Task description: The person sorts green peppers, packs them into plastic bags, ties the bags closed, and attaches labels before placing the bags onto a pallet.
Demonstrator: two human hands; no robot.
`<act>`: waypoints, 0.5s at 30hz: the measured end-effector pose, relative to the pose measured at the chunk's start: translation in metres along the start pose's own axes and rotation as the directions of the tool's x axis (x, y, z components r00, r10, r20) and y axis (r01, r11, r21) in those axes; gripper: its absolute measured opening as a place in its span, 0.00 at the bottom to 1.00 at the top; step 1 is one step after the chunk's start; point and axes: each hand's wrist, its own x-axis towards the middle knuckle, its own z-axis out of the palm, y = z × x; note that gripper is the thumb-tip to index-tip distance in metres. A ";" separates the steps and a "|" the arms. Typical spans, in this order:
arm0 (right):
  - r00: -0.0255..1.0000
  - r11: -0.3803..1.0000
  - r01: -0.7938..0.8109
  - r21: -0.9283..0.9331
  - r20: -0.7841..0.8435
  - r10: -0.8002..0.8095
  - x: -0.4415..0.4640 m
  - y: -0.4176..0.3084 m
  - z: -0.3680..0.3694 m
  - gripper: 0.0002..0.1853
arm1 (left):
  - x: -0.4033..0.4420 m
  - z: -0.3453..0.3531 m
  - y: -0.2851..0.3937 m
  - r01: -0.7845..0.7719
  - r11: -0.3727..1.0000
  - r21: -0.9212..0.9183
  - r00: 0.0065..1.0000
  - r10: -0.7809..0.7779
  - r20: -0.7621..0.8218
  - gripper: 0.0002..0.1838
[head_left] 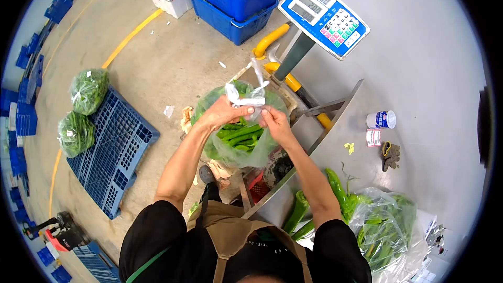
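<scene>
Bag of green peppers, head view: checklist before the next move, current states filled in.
1. Left hand on the bag: ok, at the gathered top.
2. Right hand on the bag: ok, also at the gathered top.
3. Bag fully closed: cannot tell, fingers cover part of the top.
4. Green peppers contained: ok, seen through the plastic.
5. Scale display in clear view: ok, digits showing.
6. Support under the bag: cannot tell, hidden.

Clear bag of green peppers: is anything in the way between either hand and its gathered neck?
Nothing visible. The left hand and right hand are already at the neck of the bag of green peppers. The scale display stands beyond the bag to the right, not between them.
</scene>
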 end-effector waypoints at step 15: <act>0.971 0.966 0.198 -0.166 0.167 -0.171 -0.002 0.009 0.005 0.10 | 0.045 0.025 -0.026 0.133 0.953 -0.273 0.904 -0.229 -0.360 0.05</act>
